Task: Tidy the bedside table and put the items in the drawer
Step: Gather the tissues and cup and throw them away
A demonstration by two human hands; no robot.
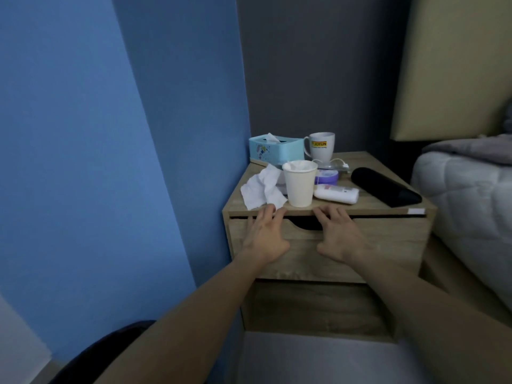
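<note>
A wooden bedside table (371, 202) carries a crumpled white tissue (261, 189), a paper cup (299, 182) with tissue inside, a blue tissue box (275, 149), a white mug (321, 146), a purple tin (327, 177), a white tube (336, 194), a white cable (336, 163) and a black case (385, 187). The top drawer (388, 239) stands slightly ajar, with a dark cut-out handle. My left hand (267, 234) and my right hand (336, 234) lie on the drawer front with straight fingers, fingertips at its top edge on either side of the cut-out.
A blue wall (138, 134) stands close on the left and a grey wall behind. A bed with grey bedding (468, 195) and a beige headboard (454, 65) flanks the table's right. An open lower compartment (318, 309) sits under the drawer.
</note>
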